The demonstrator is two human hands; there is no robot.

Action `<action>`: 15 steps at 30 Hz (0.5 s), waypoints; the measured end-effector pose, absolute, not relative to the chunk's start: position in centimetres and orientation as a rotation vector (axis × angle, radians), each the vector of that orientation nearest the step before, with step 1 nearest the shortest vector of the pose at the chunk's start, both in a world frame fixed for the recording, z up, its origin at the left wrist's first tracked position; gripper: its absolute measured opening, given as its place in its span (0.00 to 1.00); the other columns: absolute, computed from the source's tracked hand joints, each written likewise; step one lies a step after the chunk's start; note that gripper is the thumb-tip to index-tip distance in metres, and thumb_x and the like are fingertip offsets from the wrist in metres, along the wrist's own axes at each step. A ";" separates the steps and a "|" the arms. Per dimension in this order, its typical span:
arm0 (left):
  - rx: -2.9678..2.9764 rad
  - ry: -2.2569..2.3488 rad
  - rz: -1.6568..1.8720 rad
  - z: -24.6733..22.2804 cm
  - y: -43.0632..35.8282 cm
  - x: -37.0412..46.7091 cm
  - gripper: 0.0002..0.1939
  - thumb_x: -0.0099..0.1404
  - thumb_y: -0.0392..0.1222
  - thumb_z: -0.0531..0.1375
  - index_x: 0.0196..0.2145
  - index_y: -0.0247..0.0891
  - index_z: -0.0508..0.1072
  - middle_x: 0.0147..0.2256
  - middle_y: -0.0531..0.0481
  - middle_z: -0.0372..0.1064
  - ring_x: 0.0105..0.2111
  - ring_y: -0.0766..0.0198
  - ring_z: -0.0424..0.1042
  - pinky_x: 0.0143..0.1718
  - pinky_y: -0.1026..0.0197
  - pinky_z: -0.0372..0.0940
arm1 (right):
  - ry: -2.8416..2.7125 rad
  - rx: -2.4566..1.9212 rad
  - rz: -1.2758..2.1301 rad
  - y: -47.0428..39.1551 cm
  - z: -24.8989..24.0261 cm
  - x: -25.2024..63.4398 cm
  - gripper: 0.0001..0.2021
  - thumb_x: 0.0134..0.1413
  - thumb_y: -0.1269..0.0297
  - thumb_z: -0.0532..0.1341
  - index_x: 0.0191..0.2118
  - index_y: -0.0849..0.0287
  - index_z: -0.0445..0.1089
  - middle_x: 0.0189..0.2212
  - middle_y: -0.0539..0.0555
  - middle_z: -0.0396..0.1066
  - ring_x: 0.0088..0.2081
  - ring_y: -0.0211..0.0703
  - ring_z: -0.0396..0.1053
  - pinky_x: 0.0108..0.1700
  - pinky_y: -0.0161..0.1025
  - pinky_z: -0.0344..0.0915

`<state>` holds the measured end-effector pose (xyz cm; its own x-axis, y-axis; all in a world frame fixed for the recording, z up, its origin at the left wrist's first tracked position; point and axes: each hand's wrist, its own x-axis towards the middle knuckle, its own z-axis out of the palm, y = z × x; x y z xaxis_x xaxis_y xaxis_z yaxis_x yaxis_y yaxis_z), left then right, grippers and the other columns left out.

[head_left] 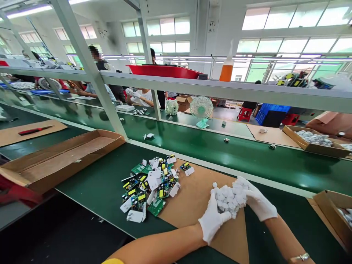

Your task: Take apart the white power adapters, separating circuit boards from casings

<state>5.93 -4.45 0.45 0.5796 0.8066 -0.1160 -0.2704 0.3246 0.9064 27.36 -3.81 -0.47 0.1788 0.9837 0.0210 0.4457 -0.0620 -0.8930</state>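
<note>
A heap of small white plastic pieces point(229, 198) lies on a brown cardboard sheet point(189, 201). My left hand point(213, 220), in a white glove, is at the heap's left side with fingers and thumb apart, touching the pieces. On the heap's right side my gloved right hand point(257, 200) curves around the pieces, its fingertips partly hidden at the far edge. Left of the sheet is a pile of green circuit boards point(156, 207) with yellow parts and white plates. One more board point(187, 168) sits apart near the sheet's top.
An open cardboard tray point(66, 157) is at the left, and another box point(332, 209) at the right edge. A green conveyor point(187, 143) with scattered parts runs beyond. A metal shelf point(176, 82) crosses above; people sit behind it.
</note>
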 end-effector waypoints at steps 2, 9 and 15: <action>1.003 0.627 0.709 0.9 -4.5 5.1 0.55 0.43 0.37 0.66 0.64 0.39 0.42 0.63 0.39 0.50 0.64 0.51 0.50 0.65 0.48 0.40 | -1.221 -1.509 1.003 -2.2 -0.6 27.3 0.30 0.42 0.60 0.58 0.55 0.59 0.62 0.49 0.62 0.73 0.50 0.54 0.71 0.53 0.53 0.66; 0.825 0.442 0.709 0.8 -5.0 5.8 0.50 0.41 0.35 0.68 0.61 0.42 0.53 0.50 0.41 0.67 0.51 0.53 0.67 0.57 0.50 0.56 | -1.004 -1.327 1.171 -0.4 0.9 26.7 0.18 0.42 0.60 0.65 0.43 0.57 0.72 0.48 0.59 0.74 0.54 0.52 0.68 0.59 0.51 0.59; 0.986 0.651 0.456 -1.3 -3.6 4.6 0.49 0.41 0.38 0.67 0.60 0.38 0.52 0.27 0.53 0.68 0.23 0.65 0.69 0.28 0.60 0.66 | -0.933 -1.368 0.990 -0.4 1.2 26.4 0.16 0.54 0.58 0.62 0.47 0.59 0.69 0.49 0.57 0.71 0.49 0.48 0.70 0.51 0.51 0.67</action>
<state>4.55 -3.61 -1.26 0.7242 0.6235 -0.2945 -0.0630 0.4852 0.8722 26.40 -0.41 1.15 0.3282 0.9438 -0.0388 -0.0172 -0.0351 -0.9992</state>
